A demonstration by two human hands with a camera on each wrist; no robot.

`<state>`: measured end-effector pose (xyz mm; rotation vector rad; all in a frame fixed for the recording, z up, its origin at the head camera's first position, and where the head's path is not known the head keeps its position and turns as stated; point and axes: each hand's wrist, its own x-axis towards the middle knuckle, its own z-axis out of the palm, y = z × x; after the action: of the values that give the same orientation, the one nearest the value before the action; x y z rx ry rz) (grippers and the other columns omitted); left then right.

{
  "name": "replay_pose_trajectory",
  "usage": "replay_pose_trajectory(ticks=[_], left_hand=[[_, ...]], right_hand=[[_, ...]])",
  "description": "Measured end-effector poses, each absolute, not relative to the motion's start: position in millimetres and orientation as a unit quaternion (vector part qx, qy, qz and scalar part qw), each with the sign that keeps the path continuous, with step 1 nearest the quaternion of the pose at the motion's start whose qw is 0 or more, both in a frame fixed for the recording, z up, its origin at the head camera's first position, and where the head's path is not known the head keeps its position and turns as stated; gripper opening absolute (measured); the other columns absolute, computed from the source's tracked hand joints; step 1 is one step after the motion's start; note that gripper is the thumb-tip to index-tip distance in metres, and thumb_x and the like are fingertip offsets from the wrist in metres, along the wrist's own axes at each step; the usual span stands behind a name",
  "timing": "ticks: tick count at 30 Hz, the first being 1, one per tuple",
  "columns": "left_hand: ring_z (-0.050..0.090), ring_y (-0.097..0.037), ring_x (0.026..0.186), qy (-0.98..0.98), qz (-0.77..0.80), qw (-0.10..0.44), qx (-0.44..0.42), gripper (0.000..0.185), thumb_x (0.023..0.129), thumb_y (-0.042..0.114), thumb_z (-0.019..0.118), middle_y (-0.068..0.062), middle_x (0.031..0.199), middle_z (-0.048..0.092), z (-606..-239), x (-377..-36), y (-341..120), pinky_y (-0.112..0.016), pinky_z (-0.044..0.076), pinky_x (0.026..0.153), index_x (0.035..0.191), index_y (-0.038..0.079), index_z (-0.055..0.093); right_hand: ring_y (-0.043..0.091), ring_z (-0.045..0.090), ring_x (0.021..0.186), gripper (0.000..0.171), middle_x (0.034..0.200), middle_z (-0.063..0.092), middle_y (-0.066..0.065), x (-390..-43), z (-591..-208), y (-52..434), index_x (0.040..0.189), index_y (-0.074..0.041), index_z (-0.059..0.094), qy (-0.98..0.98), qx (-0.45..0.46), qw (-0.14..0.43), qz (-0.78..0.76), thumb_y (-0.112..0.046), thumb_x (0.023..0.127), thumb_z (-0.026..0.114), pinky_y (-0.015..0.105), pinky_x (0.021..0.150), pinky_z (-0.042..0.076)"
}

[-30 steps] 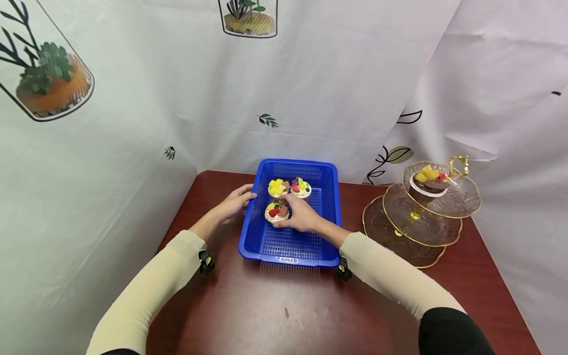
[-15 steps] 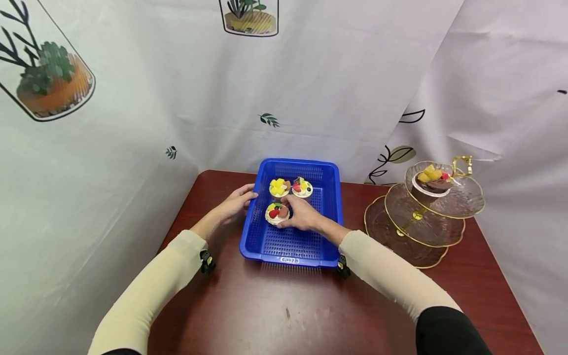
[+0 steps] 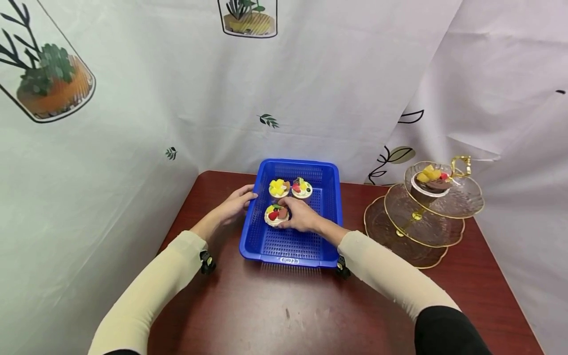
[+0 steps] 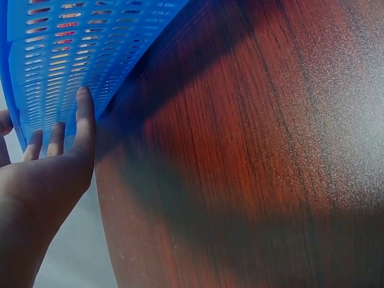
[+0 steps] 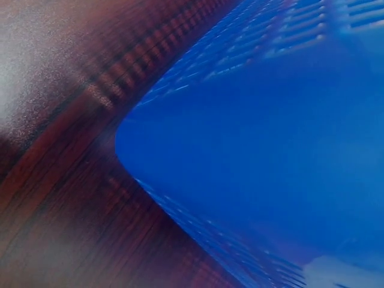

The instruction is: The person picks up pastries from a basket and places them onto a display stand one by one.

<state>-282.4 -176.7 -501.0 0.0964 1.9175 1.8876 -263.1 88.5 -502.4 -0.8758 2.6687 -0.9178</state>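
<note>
Blue plastic basket [image 3: 290, 217] sits on the dark red tabletop [image 3: 284, 310], and both hands are at it. The right hand [image 3: 301, 215] is inside the basket with its fingers curled around the near cupcake [image 3: 276, 214], the one with the strawberry on top. Compared with a second ago almost nothing has moved; the grip just looks a bit more settled and the cupcake is still on the basket floor, so the lift doesn't seem to have started. The left hand [image 3: 235, 202] rests flat against the basket's outer wall, fingers straight, steadying it. Two more cupcakes [image 3: 290, 188] sit just beyond the right hand. Further out to that hand's right stands a glass tiered stand [image 3: 421, 217] with one cupcake up top.
</note>
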Motion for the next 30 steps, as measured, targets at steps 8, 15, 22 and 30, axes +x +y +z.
replay_pose_trajectory(ticks=[8, 15, 22, 30], left_hand=[[0.068, -0.034, 0.117, 0.695, 0.683, 0.222, 0.034, 0.047, 0.112, 0.019, 0.049, -0.027, 0.147, 0.057, -502.9, -282.2, -176.8, -0.044, 0.062, 0.088, 0.157, 0.008, 0.041], [0.065, -0.039, 0.123, 0.694, 0.682, 0.226, 0.039, 0.049, 0.113, 0.021, 0.049, -0.026, 0.149, 0.055, -502.7, -283.0, -177.6, -0.046, 0.061, 0.09, 0.159, 0.009, 0.039], [0.068, -0.03, 0.116, 0.706, 0.672, 0.22, 0.04, 0.049, 0.112, 0.023, 0.05, -0.024, 0.148, 0.056, -502.6, -283.7, -178.3, -0.046, 0.061, 0.091, 0.159, 0.01, 0.04], [0.066, -0.034, 0.12, 0.713, 0.665, 0.219, 0.042, 0.049, 0.113, 0.024, 0.05, -0.023, 0.146, 0.057, -502.5, -282.2, -179.5, -0.05, 0.058, 0.096, 0.159, 0.011, 0.041]], right_hand=[[0.02, 0.066, 0.104, 0.057, 0.115, 0.071, 0.007, -262.4, -502.8, 88.4, 0.129, -0.002, 0.063, 0.895, -0.308, 0.093, -0.308, -0.019, 0.082, 0.092, 0.037, 0.095, 0.054], [0.017, 0.067, 0.103, 0.055, 0.112, 0.072, 0.006, -260.3, -493.1, 93.0, 0.128, -0.002, 0.064, 0.882, -0.309, 0.101, -0.342, -0.021, 0.083, 0.089, 0.033, 0.092, 0.055], [0.018, 0.069, 0.103, 0.056, 0.11, 0.073, 0.006, -253.1, -470.0, 115.6, 0.129, 0.0, 0.064, 0.866, -0.305, 0.084, -0.386, -0.023, 0.084, 0.088, 0.034, 0.093, 0.056], [0.024, 0.07, 0.104, 0.058, 0.111, 0.073, 0.009, -231.8, -434.1, 158.1, 0.131, 0.001, 0.063, 0.858, -0.265, 0.031, -0.44, -0.02, 0.084, 0.089, 0.048, 0.097, 0.057]])
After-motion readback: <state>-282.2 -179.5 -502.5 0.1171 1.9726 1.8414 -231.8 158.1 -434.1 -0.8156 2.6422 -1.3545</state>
